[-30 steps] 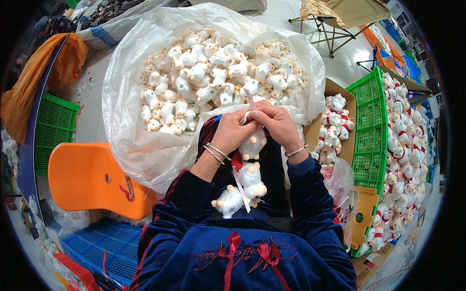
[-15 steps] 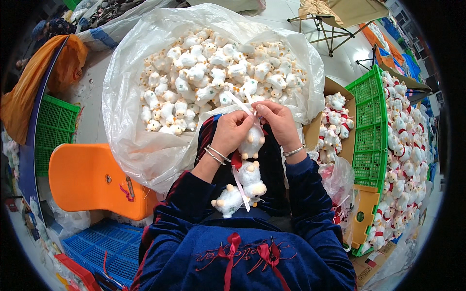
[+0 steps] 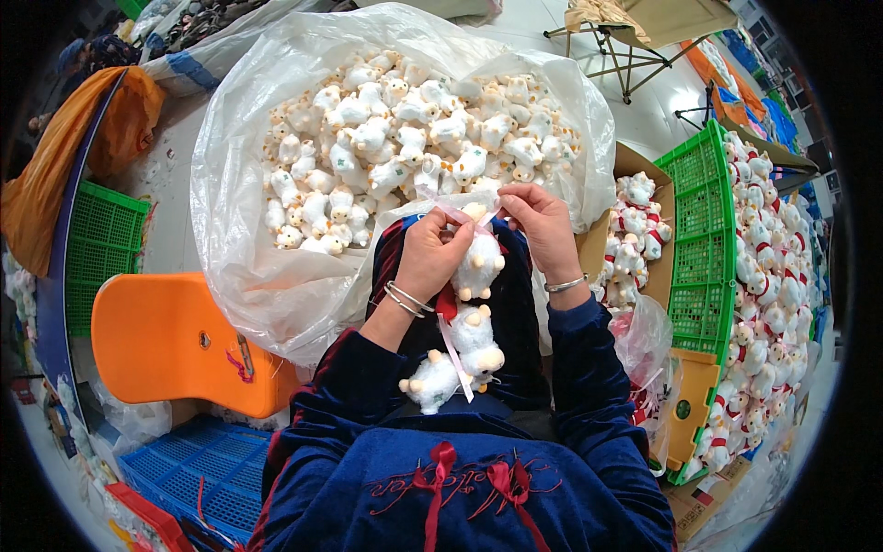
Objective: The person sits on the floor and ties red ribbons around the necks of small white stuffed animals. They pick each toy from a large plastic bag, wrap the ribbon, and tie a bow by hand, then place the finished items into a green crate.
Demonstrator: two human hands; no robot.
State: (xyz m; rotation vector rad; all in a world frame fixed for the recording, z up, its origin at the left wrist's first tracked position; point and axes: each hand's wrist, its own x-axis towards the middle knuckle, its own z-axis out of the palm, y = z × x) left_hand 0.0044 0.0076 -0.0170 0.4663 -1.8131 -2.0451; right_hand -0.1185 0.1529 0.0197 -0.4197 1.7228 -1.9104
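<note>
A white plush toy (image 3: 479,265) stands over my lap, between my two hands, with a pale pink ribbon (image 3: 452,212) around its neck. My left hand (image 3: 432,250) pinches one side of that ribbon close to the toy. On the other side, my right hand (image 3: 541,225) has thumb and forefinger closed on the ribbon's other end. Below, two more white plush toys lie on my lap, one of them the upper toy (image 3: 476,339) and one the lower toy (image 3: 432,382). A loose pink ribbon (image 3: 452,354) and a bit of red ribbon (image 3: 447,302) hang beside them.
A big clear plastic bag (image 3: 241,212) full of white plush toys lies ahead. At right are a cardboard box (image 3: 596,241) and a green crate (image 3: 696,235), both beside toys with red ribbons. An orange chair (image 3: 166,340) and a blue crate (image 3: 198,474) stand at left.
My right hand has moved a little to the right, away from my left. The ribbon between them is drawn in closer around the toy's neck.
</note>
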